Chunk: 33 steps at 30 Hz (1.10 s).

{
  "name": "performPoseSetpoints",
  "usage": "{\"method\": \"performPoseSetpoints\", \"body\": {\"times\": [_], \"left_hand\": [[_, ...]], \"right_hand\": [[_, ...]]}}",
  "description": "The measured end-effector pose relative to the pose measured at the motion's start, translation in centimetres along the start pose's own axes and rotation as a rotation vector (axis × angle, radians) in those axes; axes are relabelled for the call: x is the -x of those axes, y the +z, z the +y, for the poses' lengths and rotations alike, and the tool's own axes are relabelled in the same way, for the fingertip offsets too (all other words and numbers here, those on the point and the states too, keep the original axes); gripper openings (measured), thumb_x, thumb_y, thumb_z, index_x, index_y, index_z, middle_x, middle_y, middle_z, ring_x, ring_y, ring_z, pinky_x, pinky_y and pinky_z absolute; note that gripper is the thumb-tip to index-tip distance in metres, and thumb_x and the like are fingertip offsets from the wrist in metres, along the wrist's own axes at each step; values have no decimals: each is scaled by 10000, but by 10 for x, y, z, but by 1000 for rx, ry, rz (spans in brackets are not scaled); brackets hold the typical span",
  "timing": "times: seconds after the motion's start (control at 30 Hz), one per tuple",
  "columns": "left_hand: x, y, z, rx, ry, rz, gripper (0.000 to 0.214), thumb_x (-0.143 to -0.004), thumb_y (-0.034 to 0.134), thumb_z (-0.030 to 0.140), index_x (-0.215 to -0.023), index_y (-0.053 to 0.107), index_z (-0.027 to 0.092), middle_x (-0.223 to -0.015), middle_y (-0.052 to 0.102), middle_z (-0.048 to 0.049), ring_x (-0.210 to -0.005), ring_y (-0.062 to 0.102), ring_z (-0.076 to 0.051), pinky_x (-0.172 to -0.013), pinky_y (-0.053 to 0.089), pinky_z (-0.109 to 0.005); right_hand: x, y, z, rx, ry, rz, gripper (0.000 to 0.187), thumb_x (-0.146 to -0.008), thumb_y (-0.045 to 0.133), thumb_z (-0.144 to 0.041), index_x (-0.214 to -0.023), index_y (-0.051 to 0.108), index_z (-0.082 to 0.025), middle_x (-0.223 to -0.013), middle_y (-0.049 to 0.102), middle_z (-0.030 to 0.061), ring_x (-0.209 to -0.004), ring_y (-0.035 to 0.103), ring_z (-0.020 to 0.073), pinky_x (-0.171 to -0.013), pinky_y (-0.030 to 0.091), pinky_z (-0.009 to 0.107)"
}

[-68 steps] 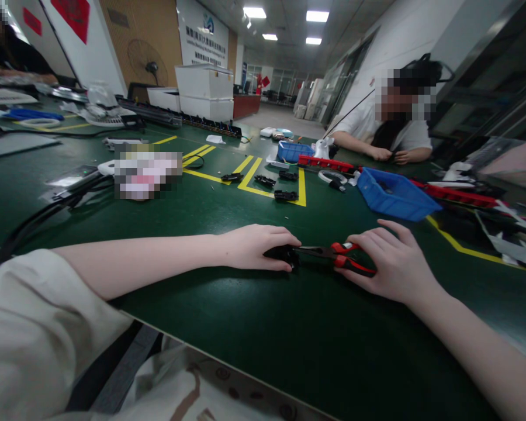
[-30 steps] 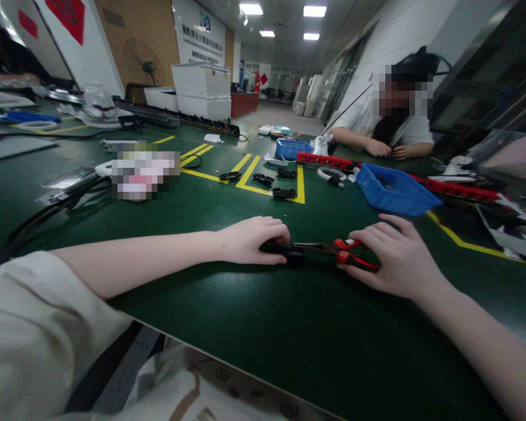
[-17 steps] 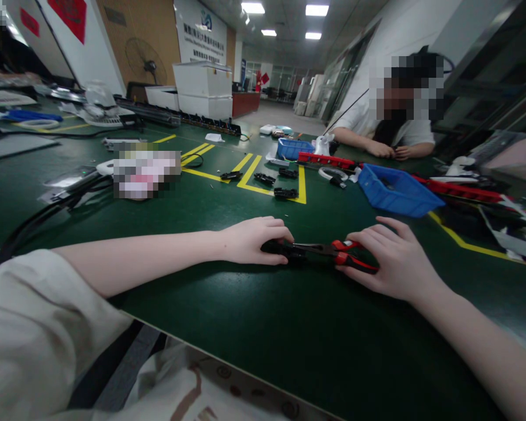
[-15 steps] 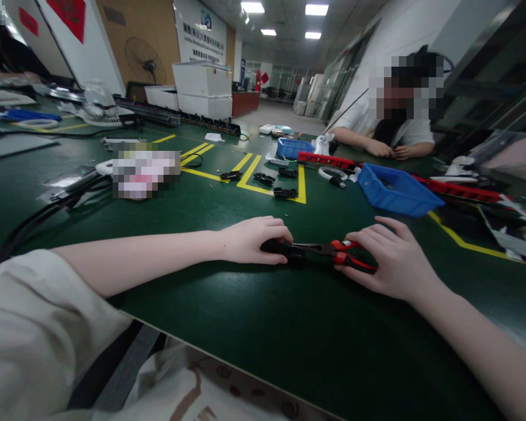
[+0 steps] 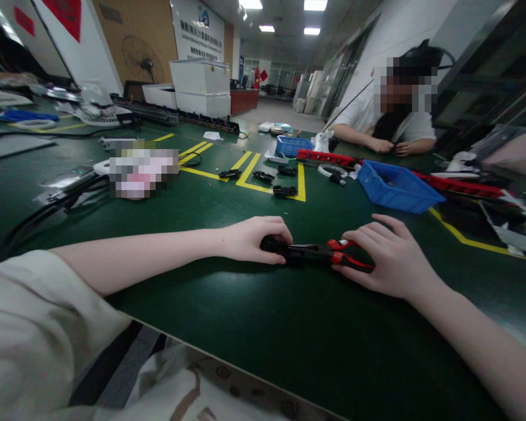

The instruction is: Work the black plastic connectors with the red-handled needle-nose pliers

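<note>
My left hand point(image 5: 251, 240) lies on the green table point(image 5: 254, 327), its fingers curled round a small black connector point(image 5: 272, 244) that it pins to the surface. My right hand point(image 5: 388, 260) grips the red and black handles of a pair of pliers point(image 5: 328, 255). The pliers lie flat, and their dark jaws reach left to the connector's end. Both forearms rest low over the table.
Several loose black connectors point(image 5: 284, 190) lie by yellow floor-tape lines point(image 5: 249, 172) farther back. A blue bin point(image 5: 397, 187) stands at right, another blue bin point(image 5: 291, 146) beyond, with red strips point(image 5: 458, 187). A person point(image 5: 390, 126) sits across the table. Black cables point(image 5: 48, 210) run at left.
Over the last seconds my left hand drew the connector slightly left and my fingers curled tighter over it. The pliers stayed on the connector; my right hand barely shifted.
</note>
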State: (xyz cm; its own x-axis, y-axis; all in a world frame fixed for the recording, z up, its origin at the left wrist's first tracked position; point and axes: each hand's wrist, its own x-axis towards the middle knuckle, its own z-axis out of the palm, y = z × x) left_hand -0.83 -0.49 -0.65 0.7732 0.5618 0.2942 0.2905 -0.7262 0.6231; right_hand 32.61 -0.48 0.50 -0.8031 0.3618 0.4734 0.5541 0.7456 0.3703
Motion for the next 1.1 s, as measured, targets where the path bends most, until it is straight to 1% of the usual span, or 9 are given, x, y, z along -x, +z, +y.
{"method": "performPoseSetpoints", "body": {"times": [0.1,0.2,0.37,0.53,0.7,0.77,0.93,1.1], "left_hand": [[-1,0,0,-2,14,-3,310,-896,764,308,-1157,706,151,-1132,663,-88,-1029,646,-206,-921,526,-347],[-1,0,0,-6,18,-3,311,-899,760,312,-1156,707,145,-1125,667,-89,-1027,643,-207,-914,521,-345],[0,0,0,-28,21,1,338,-890,771,333,-1154,705,132,-1075,667,-87,-997,639,-214,-875,523,-347],[1,1,0,26,-12,28,448,-874,779,272,-1287,643,164,-1097,702,-77,-1014,667,-209,-905,534,-367],[2,2,1,19,17,10,519,-858,810,309,-1321,626,164,-1106,710,-83,-1016,677,-209,-923,539,-369],[2,2,1,30,18,5,511,-869,802,305,-1329,622,174,-1105,715,-80,-1018,684,-207,-925,542,-363],[3,2,2,28,56,-3,522,-871,790,246,-1359,615,187,-1139,712,-88,-1056,679,-214,-934,543,-360],[5,1,4,22,53,1,596,-872,783,226,-1433,582,212,-1177,705,-89,-1104,668,-228,-964,537,-370]], "right_hand": [[0,1,-1,8,-22,2,361,-929,638,-534,-1064,664,-200,-902,752,91,-822,707,272,-1012,489,551],[-1,1,-1,4,-26,2,370,-929,637,-538,-1069,664,-197,-903,753,94,-823,707,277,-1005,492,554],[0,-2,1,17,13,2,376,-920,642,-556,-1081,662,-216,-917,759,93,-846,713,288,-1022,488,564],[3,-10,3,64,40,40,431,-920,667,-535,-1212,632,-220,-1020,765,131,-943,726,333,-1021,493,589],[2,-16,0,8,70,43,506,-882,739,-470,-1330,625,-263,-1082,768,119,-1005,729,360,-1029,498,628],[1,-18,-1,-19,70,40,555,-876,749,-455,-1384,612,-282,-1114,770,114,-1024,727,371,-1038,492,648],[1,-25,-1,-32,55,31,687,-858,766,-464,-1492,543,-321,-1148,772,110,-1031,726,397,-1031,481,686],[-1,-31,-4,31,12,23,725,-886,720,-488,-1544,460,-330,-1132,766,123,-994,732,395,-1002,491,687]]}}
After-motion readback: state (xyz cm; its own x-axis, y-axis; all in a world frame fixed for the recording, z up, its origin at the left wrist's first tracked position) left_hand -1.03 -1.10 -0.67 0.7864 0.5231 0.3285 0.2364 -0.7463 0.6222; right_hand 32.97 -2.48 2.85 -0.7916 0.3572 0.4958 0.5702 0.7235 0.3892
